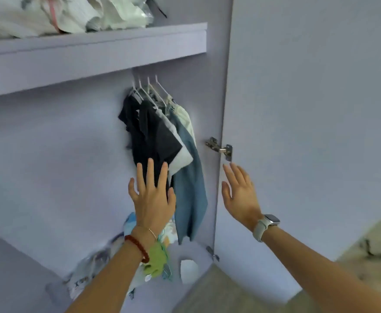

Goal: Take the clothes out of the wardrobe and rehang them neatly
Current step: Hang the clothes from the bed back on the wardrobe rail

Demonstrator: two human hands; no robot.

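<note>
Clothes (160, 141): a small bunch of garments on white hangers (150, 93), hung close together at the right end of the wardrobe (49, 154), just under the shelf (94, 53); the rail itself is hidden. Order from left: dark garments, a pale one, a blue one (190, 193) hanging lowest, a cream one at the far right. Long axis of each garment runs top to bottom; hooks at the top, hems toward the hands.

Left hand (153, 197): fingers straight and spread, palm toward the dark garments, fingertips over their lower edge; contact cannot be confirmed; nothing pinched. Right hand (239, 195): fingers straight and loosely apart, holding nothing, just right of the blue garment, in front of the door (309, 109) edge and below the hinge (220, 147).

Judgement: the clothes lie above and beyond both hands; the left is nearer and directly under the bunch, so the reach runs upward along the garments to the hooks; no garment yet out.

Surroundings: white bundles (60, 14) on the shelf; a heap of printed cloth (108, 260) on the wardrobe floor; a watch (268, 224) on the right wrist; a red bead bracelet (137, 247) on the left.
</note>
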